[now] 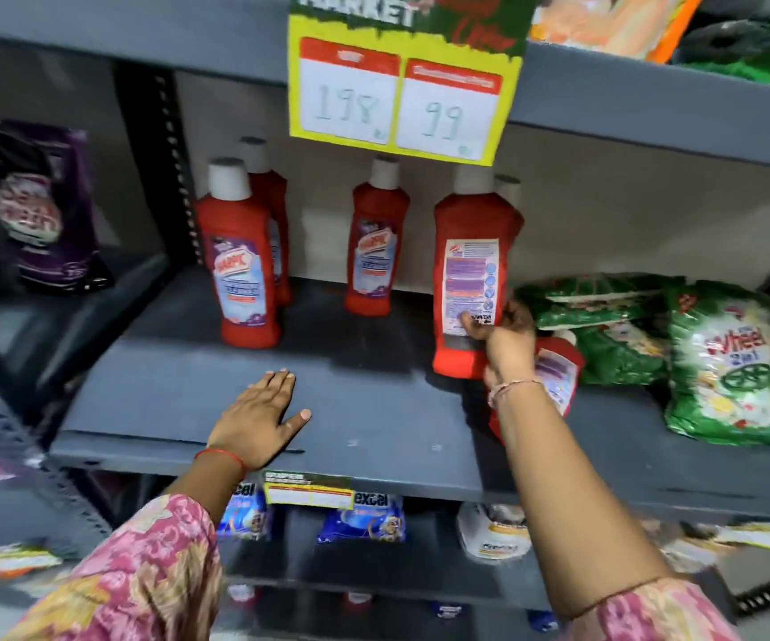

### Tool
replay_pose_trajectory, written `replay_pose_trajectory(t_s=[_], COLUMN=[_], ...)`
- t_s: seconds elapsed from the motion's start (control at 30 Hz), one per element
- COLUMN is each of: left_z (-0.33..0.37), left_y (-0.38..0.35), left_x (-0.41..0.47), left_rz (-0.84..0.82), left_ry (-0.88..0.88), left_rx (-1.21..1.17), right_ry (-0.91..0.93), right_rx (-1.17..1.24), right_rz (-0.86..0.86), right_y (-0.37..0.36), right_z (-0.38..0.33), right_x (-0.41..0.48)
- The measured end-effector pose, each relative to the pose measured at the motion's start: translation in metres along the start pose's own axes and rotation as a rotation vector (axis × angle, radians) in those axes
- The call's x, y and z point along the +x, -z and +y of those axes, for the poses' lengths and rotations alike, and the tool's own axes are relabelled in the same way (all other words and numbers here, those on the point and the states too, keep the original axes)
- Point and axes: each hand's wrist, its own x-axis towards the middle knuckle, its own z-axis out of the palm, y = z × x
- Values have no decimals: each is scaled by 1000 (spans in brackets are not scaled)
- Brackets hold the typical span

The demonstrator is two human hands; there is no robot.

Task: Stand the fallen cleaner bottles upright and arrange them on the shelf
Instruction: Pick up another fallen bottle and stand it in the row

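Several red cleaner bottles with white caps stand on the grey shelf (373, 409). One stands front left (242, 266), another behind it (274, 187), one in the middle (376, 242). My right hand (505, 335) grips the lower part of an upright bottle (468, 270) whose back label faces me; a further cap (508, 187) shows behind it. One red bottle (558, 377) lies tilted behind my right wrist, partly hidden. My left hand (265, 409) rests flat on the shelf's front, fingers spread, holding nothing.
Green detergent bags (725, 363) fill the shelf's right side. A yellow price sign (401, 81) hangs from the shelf above. A dark purple bag (45, 205) sits in the left bay. Blue packets (360, 520) lie on the shelf below.
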Motion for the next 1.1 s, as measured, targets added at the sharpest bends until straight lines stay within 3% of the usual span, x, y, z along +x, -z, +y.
replay_pose_trajectory(t_s=[0.27,0.6,0.7,0.77,0.83,0.9,0.97,1.1], left_z=[-33,-36,-35,-35,-35,-35,-35,-35], left_y=[11,7,7,7,7,8,8,7], left_x=[1,2,2,3,2,2,2,2], left_rz=[11,24,21,28,26,28,21,16], left_ry=[27,30,35,34,32,32,30,32], left_rx=[-1,9,9,11,7,0,2,5], right_ry=[-107,-26,51,106,85,58,70,83], right_rx=[44,18,-171,-487,-750,-843,-841,-515], right_rz=[-70,-136,-17,115,207,235,211,-17], right_y=[-69,-89,-88,-101,-114,-121,-119,-109], right_z=[65,101,110,117,119,117,119,121], right_x=[3,14,-2,-12,-21,-21,-18,-19])
